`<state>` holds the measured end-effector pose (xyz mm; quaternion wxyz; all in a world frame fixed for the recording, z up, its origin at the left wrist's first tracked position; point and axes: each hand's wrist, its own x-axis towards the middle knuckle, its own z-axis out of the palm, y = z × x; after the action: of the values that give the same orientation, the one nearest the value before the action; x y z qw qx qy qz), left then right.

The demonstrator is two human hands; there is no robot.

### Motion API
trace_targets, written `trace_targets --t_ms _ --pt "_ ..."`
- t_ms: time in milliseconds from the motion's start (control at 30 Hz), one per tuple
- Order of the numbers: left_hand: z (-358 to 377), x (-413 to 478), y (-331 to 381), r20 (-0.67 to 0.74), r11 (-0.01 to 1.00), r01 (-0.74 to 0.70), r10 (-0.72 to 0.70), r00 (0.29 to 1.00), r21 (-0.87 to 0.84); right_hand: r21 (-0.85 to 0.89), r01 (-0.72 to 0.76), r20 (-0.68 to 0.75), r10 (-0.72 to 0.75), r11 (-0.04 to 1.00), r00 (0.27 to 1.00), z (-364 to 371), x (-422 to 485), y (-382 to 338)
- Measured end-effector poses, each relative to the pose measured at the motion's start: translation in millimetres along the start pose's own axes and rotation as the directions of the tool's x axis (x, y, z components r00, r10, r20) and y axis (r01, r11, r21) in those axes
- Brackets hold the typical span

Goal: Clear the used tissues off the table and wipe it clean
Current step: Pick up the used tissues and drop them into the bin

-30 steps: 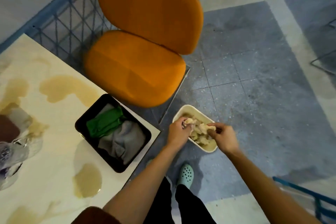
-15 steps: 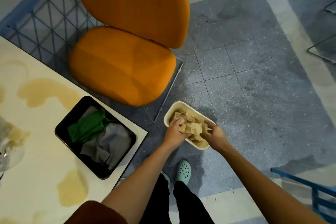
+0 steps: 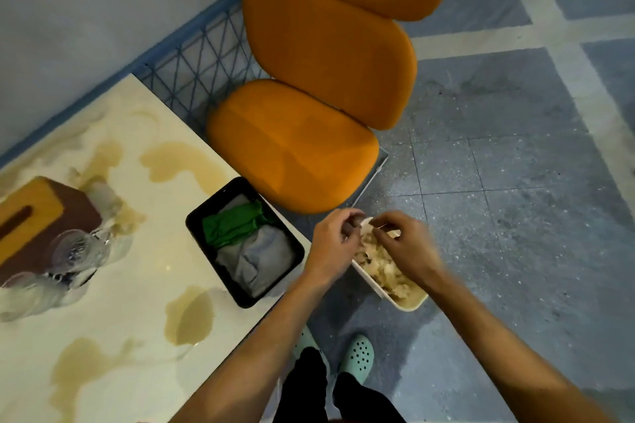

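A cream bin (image 3: 409,304) stands on the floor beside the table corner, filled with crumpled, stained used tissues (image 3: 382,268). Both my hands hover over its far end. My left hand (image 3: 334,241) has its fingers loosely curled, and nothing shows in them. My right hand (image 3: 406,244) has its fingertips drawn together just above the tissues; whether they pinch a shred is unclear. The pale table (image 3: 120,285) carries brown spills (image 3: 190,318). On its near corner a black tray (image 3: 192,220) holds a green cloth (image 3: 237,227) and a grey cloth (image 3: 258,261).
A wooden tissue box (image 3: 31,216) and clear glasses (image 3: 75,251) sit at the table's left. An orange cushioned chair (image 3: 292,144) with a blue wire frame stands right behind the bin. My feet in mint clogs (image 3: 357,354) are on the grey tiled floor.
My hands have lifted from pressing into the tissues to just above the bin's far end. The view has swung left, showing more of the table.
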<state>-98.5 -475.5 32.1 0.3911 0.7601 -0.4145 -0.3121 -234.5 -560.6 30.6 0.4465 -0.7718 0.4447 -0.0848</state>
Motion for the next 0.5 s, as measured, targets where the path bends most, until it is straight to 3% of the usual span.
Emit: trace_targets --t_ms 167,300,500 --pt "-64 -25 4 -0.242 1.0 0.0 -0.005 0.97 -0.018 -0.018 0.242 0.045 -0.241 0.97 0.969 -5 17 -76" --pt "-110 -47 1 -0.353 0.999 0.044 -0.052 0.934 -0.031 -0.035 0.387 0.103 -0.382 0.921 0.918 5 27 -122" --pt "-195 -106 -8 -0.559 0.99 0.089 -0.134 0.818 -0.106 -0.005 0.558 0.263 -0.538 0.83 0.801 59 19 -212"
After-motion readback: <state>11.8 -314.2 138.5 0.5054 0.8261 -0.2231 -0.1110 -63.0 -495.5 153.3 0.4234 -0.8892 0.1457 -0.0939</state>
